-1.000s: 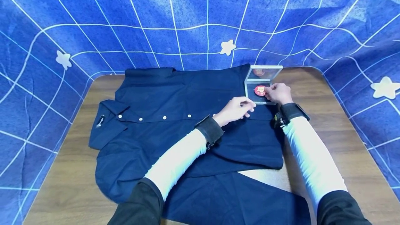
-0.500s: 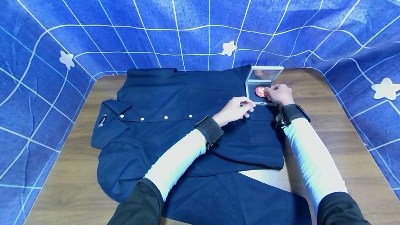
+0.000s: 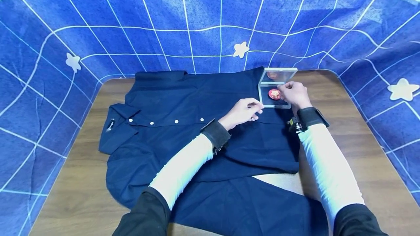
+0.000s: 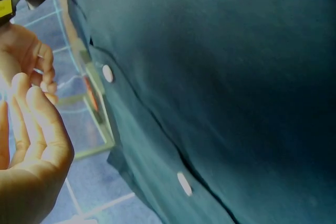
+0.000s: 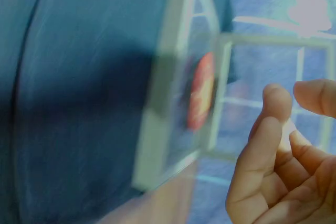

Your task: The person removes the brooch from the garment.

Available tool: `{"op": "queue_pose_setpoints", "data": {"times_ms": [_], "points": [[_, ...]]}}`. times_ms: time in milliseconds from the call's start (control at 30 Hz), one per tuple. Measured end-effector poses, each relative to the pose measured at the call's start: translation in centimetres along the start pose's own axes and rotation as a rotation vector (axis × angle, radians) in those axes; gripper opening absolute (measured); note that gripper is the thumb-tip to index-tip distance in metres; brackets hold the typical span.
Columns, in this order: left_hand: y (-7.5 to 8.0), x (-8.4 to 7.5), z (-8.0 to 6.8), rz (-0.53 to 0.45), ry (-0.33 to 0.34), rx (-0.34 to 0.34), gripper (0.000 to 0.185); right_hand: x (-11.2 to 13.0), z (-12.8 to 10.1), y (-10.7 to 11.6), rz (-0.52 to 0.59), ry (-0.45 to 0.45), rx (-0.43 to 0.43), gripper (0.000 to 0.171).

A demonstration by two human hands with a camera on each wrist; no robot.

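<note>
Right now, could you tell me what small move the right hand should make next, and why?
Probably close the right hand on the round red badge: its fingers hover just off the badge in the open clear plastic case, holding nothing, while the left hand rests on the dark navy shirt.

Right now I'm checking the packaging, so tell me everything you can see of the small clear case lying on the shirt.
The small clear plastic case is square and hinged, its lid raised open at the back. A round red badge lies in its dark base. It rests on the navy button-up shirt near the table's far right. The right hand hovers at its right side; contact is unclear. The left hand lies on the shirt just short of it.
</note>
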State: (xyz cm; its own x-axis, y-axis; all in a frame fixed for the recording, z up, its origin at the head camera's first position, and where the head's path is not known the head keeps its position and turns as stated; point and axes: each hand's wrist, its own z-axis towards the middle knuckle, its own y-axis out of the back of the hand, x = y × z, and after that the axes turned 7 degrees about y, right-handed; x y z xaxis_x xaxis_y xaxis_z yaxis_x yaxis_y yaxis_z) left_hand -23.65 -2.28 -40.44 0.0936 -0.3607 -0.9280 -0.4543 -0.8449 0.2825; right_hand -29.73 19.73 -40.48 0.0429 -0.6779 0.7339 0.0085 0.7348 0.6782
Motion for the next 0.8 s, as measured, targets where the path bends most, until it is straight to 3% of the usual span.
{"op": "queue_pose_setpoints", "data": {"times_ms": [200, 333, 600, 800], "points": [[2.4, 0.3, -0.6, 0.025, -0.037, -0.051, 0.03, 2.6, -0.4, -1.0, -0.032, 0.108, -0.051, 0.036], [4.4, 1.0, -2.2, 0.037, -0.037, -0.092, 0.029, 3.6, -1.1, -2.2, -0.032, 0.186, -0.062, 0.034], [8.6, 3.4, -6.8, 0.249, 0.007, -0.223, 0.031, 4.3, -3.3, -3.8, -0.006, 0.265, -0.147, 0.026], [10.4, 4.9, -9.7, 0.413, -0.02, -0.319, 0.027, 4.3, -4.5, -4.4, -0.016, 0.275, -0.211, 0.024]]}}
